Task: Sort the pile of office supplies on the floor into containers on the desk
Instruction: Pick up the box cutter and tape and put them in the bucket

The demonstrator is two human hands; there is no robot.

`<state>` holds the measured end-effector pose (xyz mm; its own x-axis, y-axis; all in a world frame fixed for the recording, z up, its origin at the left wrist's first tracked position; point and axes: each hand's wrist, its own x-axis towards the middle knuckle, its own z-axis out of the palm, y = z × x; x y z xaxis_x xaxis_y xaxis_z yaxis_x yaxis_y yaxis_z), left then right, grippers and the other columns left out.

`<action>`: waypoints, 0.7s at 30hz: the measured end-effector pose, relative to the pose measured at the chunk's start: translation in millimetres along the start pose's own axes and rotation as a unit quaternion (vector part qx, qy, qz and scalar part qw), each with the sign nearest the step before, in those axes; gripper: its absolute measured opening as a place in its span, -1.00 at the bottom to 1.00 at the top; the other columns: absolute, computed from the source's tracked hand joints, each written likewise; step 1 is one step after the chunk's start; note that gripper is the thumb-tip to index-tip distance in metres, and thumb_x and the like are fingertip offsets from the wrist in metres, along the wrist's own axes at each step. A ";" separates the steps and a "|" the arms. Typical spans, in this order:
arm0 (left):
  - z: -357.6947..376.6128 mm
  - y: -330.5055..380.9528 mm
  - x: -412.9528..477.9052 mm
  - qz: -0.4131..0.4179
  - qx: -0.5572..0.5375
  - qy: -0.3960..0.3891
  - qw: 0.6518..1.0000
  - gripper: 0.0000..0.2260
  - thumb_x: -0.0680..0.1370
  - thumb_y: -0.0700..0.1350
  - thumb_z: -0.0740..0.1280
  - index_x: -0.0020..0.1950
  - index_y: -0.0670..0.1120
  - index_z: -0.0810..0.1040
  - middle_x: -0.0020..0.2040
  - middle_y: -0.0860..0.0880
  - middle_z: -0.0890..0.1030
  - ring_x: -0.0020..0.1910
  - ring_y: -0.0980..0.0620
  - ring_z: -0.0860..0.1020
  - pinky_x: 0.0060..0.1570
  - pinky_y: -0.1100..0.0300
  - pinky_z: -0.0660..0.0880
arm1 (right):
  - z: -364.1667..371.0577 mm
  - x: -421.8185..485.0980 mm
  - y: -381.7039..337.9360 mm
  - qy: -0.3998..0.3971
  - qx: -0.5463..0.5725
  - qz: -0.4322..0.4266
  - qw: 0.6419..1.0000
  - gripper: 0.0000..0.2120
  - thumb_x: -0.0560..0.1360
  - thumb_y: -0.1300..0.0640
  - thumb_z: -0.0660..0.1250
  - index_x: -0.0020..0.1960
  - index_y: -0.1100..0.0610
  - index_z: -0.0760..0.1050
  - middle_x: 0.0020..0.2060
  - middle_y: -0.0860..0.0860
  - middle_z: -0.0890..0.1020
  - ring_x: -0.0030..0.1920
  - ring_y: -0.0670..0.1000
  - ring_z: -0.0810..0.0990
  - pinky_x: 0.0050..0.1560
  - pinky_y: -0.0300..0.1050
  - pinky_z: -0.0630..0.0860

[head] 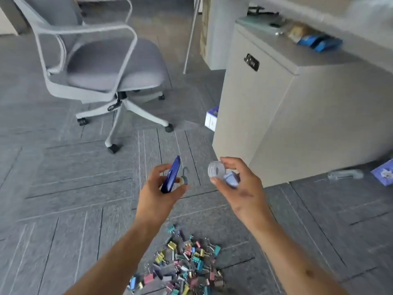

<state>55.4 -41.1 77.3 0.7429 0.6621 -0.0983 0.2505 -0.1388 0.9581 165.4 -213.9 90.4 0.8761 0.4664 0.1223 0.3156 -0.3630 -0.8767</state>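
Observation:
My left hand (158, 189) grips a flat dark blue object (171, 177) and a small grey hooked piece (184, 177) beside it, raised above the floor. My right hand (238, 184) pinches a clear roll of tape (215, 171) between thumb and fingers, with a pale blue item (230, 180) tucked in the palm. On the carpet below my forearms lies a pile of colourful binder clips (185, 265). The desk top (331, 11) shows at the upper right, blurred.
A grey office chair (102, 67) on castors stands at the left. A beige cabinet (287, 107) sits under the desk, with blue packets (319, 42) on top. A small box (211, 118), a grey stapler-like item (344, 174) and a blue packet (383, 173) lie on the floor.

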 end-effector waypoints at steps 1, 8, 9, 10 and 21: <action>-4.7 22.0 0.7 0.014 -0.004 0.002 1.000 -0.61 0.39 -0.04 0.55 0.11 0.21 0.48 -0.11 0.14 0.65 -0.34 0.14 0.57 -0.33 0.16 0.51 | -8.7 6.9 -19.4 0.010 0.008 -0.011 1.000 -0.59 0.42 -0.08 0.48 0.23 -0.15 0.47 0.02 -0.24 0.61 -0.07 -0.20 0.59 -0.01 -0.23 0.53; -27.7 176.1 0.0 0.092 -0.044 0.028 0.994 -0.80 0.42 -0.05 0.52 -0.03 0.11 0.57 -0.17 0.22 0.65 -0.26 0.23 0.58 -0.20 0.10 0.54 | -74.8 40.2 -152.2 0.066 0.082 -0.084 0.991 -0.73 0.45 0.01 0.48 0.12 -0.08 0.53 -0.07 -0.18 0.64 -0.07 -0.15 0.60 -0.04 -0.39 0.47; -28.7 196.9 -0.5 0.105 -0.051 0.027 0.993 -0.80 0.41 -0.07 0.52 -0.04 0.09 0.58 -0.16 0.18 0.66 -0.25 0.22 0.59 -0.20 0.10 0.52 | -86.2 43.3 -170.3 0.074 0.089 -0.096 0.989 -0.74 0.45 0.03 0.48 0.10 -0.08 0.53 -0.08 -0.17 0.64 -0.07 -0.16 0.60 -0.05 -0.40 0.46; -29.2 215.5 0.1 0.118 -0.056 0.025 0.991 -0.80 0.41 -0.08 0.53 -0.03 0.07 0.59 -0.14 0.13 0.68 -0.22 0.19 0.61 -0.20 0.13 0.52 | -97.9 46.9 -186.5 0.083 0.091 -0.109 0.986 -0.75 0.45 0.04 0.48 0.09 -0.07 0.54 -0.08 -0.17 0.64 -0.07 -0.16 0.60 -0.05 -0.41 0.45; 24.6 397.1 -31.6 0.227 -0.043 -0.059 0.971 -0.83 0.40 -0.06 0.53 -0.06 0.10 0.63 -0.15 0.11 0.69 -0.18 0.17 0.63 -0.33 0.24 0.45 | -260.2 25.8 -289.9 0.213 0.041 -0.165 0.962 -0.79 0.46 0.07 0.47 0.07 -0.01 0.54 -0.15 -0.14 0.63 -0.14 -0.21 0.58 -0.10 -0.35 0.47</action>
<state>146.6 -135.2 454.2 0.8317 0.4580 0.3139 -0.1682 -0.3310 0.9285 191.4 -306.5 468.8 0.8090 0.1660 0.5639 0.5871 -0.1796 -0.7893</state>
